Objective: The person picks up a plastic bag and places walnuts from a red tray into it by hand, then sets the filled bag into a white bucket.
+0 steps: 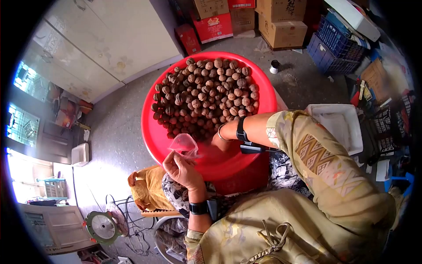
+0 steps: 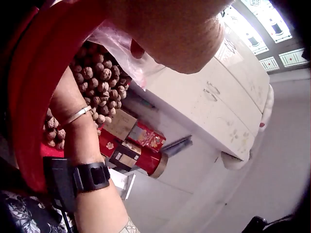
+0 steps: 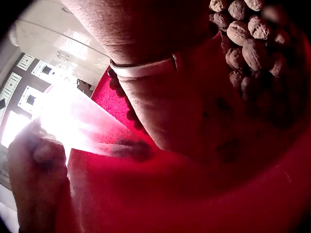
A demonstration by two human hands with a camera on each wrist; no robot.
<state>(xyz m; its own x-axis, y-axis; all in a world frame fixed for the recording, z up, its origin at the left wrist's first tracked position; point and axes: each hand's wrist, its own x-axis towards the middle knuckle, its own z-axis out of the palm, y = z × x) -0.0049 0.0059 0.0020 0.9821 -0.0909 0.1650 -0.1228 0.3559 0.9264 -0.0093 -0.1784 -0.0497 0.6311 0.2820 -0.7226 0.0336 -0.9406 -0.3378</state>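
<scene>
A wide red basin (image 1: 151,127) holds a large heap of walnuts (image 1: 202,92), piled toward its far side. At the near left rim, my left hand (image 1: 183,170) pinches the edge of a clear plastic bag (image 1: 184,143) between thumb and fingers. The bag hangs over the bare inside of the basin, and two dark round shapes show through it (image 3: 131,149) in the right wrist view. My right hand (image 1: 219,143) reaches down into the basin, beside the bag and below the heap. Its fingers are lost in shadow and blur, so I cannot tell what they hold.
To the right stands a white tub (image 1: 356,127), with blue crates (image 1: 327,53) behind it. Cardboard boxes (image 1: 281,33) are stacked at the back. A small dark cup (image 1: 274,66) is on the floor. At lower left are a yellow cushion (image 1: 151,189) and a green-rimmed wheel (image 1: 102,226).
</scene>
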